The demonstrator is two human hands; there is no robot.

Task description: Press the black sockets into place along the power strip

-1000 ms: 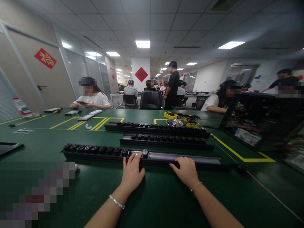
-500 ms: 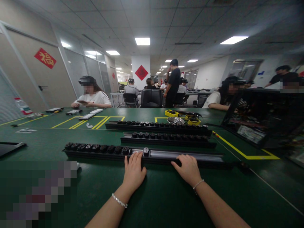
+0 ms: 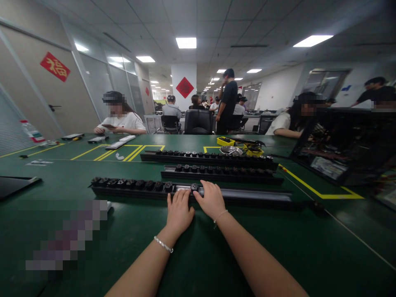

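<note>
A long black power-strip housing [image 3: 253, 194] lies across the green table, its left part filled with a row of black socket modules [image 3: 139, 185]. One lone socket module [image 3: 194, 187] sits in the channel, a short gap to the right of that row. My left hand [image 3: 179, 212] rests with stretched fingers on the housing's near edge, just left of this module, its thumb held apart. My right hand [image 3: 213, 201] is at the module's right side, thumb on the near side and index finger reaching over behind, closed about it. Its other fingers are partly hidden.
Two more filled power strips [image 3: 222, 173] lie behind. Yellow trays [image 3: 225, 141] and a metal bowl [image 3: 231, 151] stand farther back. An open computer case [image 3: 328, 152] is on the right; a dark flat panel [image 3: 18, 185] is at the left. Co-workers sit beyond the table.
My right hand has moved left along the housing, from the bare channel to the lone socket module. My left hand stays beside the module. The view has tipped slightly downward.
</note>
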